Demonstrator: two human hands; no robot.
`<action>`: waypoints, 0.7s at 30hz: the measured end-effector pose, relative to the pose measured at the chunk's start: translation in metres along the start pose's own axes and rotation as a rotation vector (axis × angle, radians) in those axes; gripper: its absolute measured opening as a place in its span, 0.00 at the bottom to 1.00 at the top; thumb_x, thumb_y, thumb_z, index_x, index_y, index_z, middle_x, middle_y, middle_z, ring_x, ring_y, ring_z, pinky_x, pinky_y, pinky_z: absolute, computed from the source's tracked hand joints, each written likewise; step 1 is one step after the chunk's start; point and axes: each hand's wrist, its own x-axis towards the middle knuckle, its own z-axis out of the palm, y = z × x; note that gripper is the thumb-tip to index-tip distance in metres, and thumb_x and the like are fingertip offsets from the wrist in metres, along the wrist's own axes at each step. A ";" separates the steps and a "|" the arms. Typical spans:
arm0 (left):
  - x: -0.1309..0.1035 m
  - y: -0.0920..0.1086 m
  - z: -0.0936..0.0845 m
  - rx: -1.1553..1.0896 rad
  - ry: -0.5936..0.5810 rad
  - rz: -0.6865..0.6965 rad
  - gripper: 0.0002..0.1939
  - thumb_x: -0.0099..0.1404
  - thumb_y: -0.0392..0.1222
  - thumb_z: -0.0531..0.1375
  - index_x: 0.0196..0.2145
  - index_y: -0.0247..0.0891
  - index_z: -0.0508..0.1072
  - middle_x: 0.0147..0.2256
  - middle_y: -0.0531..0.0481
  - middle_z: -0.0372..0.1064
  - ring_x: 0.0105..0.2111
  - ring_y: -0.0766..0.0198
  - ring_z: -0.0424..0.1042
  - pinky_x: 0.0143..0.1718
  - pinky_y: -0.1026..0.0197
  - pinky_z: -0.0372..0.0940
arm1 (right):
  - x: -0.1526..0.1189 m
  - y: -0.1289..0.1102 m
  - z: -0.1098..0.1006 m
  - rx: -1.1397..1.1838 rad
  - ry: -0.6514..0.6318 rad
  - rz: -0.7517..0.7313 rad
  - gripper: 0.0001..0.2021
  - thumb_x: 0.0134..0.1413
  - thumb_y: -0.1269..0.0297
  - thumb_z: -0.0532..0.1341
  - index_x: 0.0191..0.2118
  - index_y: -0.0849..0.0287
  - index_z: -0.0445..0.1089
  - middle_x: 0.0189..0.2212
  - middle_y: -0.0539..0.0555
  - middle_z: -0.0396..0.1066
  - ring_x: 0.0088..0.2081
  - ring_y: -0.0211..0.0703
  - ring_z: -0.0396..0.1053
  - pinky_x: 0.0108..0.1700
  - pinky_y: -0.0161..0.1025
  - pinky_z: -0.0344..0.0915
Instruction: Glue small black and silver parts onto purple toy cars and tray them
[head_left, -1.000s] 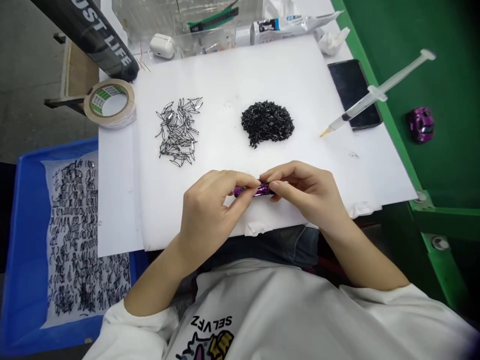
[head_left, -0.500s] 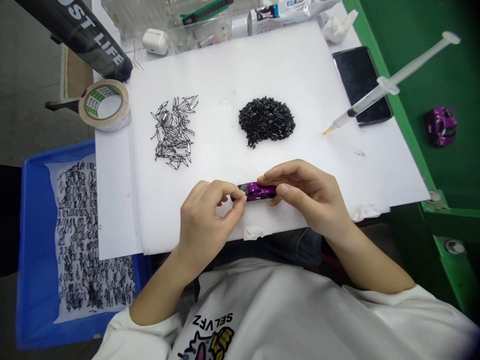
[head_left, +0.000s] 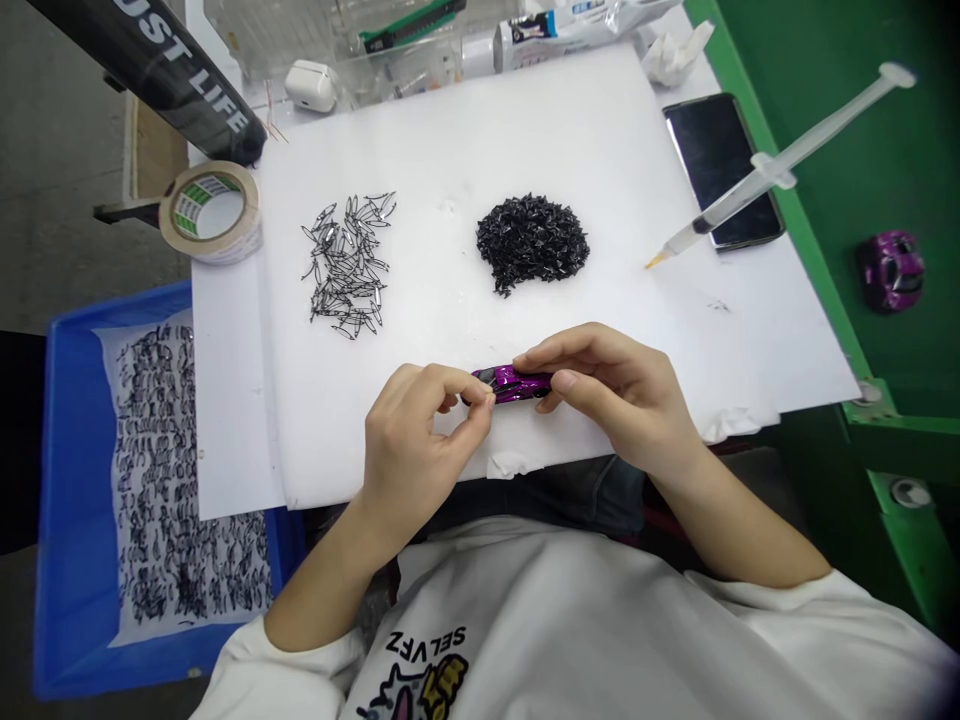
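Observation:
A shiny purple toy car lies lengthwise above the near part of the white foam board. My right hand holds its right end between thumb and fingers. At the car's left end, my left hand is closed in a pinch, thumb and forefinger touching the car's side; whatever sits between those fingertips is hidden. Beyond the hands are a pile of small black pieces and, further left, scattered clear pieces with black outlines.
A syringe with an orange tip leans across a phone at right. Another purple toy car sits on the green surface. Left are a tape roll, a black cylinder and a blue bin holding a sheet of small parts.
My left hand has shifted very slightly to the right at the car. On the green surface, the other purple car has moved a little right and nearer. My right hand keeps its hold.

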 end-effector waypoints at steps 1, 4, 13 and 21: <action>0.000 0.000 0.000 0.012 0.003 0.008 0.07 0.56 0.30 0.61 0.28 0.40 0.67 0.27 0.58 0.70 0.28 0.69 0.67 0.30 0.65 0.63 | 0.000 0.000 0.000 -0.001 0.000 0.000 0.07 0.56 0.66 0.57 0.40 0.57 0.68 0.38 0.52 0.72 0.39 0.37 0.70 0.33 0.32 0.73; 0.001 0.002 0.001 0.050 0.008 0.025 0.07 0.56 0.30 0.61 0.27 0.39 0.66 0.26 0.58 0.69 0.27 0.69 0.65 0.29 0.65 0.62 | 0.000 0.000 0.000 -0.003 -0.002 0.004 0.06 0.56 0.66 0.57 0.40 0.57 0.68 0.37 0.52 0.72 0.38 0.37 0.70 0.33 0.33 0.73; 0.008 0.010 -0.005 0.147 -0.154 0.035 0.09 0.56 0.27 0.59 0.29 0.40 0.66 0.26 0.59 0.66 0.28 0.69 0.62 0.32 0.65 0.61 | -0.004 -0.001 -0.001 -0.119 -0.043 -0.004 0.08 0.57 0.66 0.55 0.41 0.57 0.68 0.38 0.52 0.72 0.38 0.39 0.71 0.34 0.36 0.71; 0.007 0.001 -0.004 0.145 -0.289 -0.101 0.11 0.56 0.34 0.60 0.38 0.39 0.64 0.37 0.53 0.68 0.39 0.63 0.66 0.41 0.59 0.62 | -0.006 0.000 0.003 -0.774 -0.033 -0.335 0.13 0.51 0.72 0.57 0.44 0.58 0.65 0.42 0.56 0.70 0.45 0.46 0.66 0.47 0.46 0.64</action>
